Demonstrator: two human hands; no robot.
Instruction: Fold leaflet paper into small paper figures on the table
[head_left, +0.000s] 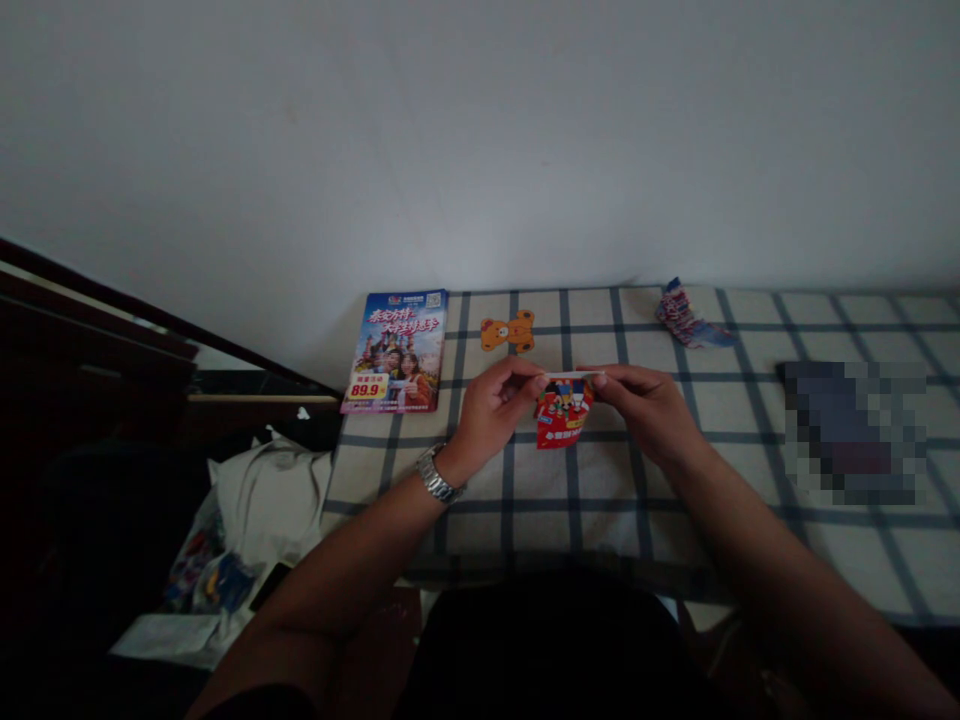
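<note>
Above a checked cloth, a red printed flyer (564, 425) hangs between my hands, with a narrow white strip along its upper edge. My left hand (499, 398) pinches the strip's left end between thumb and fingers; a metal-band watch (439, 475) is on that wrist. At the strip's right end, my right hand (637, 400) holds the flyer in a similar pinch. Just beyond my left hand is an orange bear figure (508, 331), lying flat on the cloth. A stack of blue printed flyers (397, 352) lies farther left.
The checked cloth (480, 530) covers a surface against a pale wall (480, 150). A crumpled, pleated piece of printed paper (690, 320) lies at the back right. A pixelated dark object (847, 425) is at the right. White bags (274, 490) stand low at the left, beside dark furniture.
</note>
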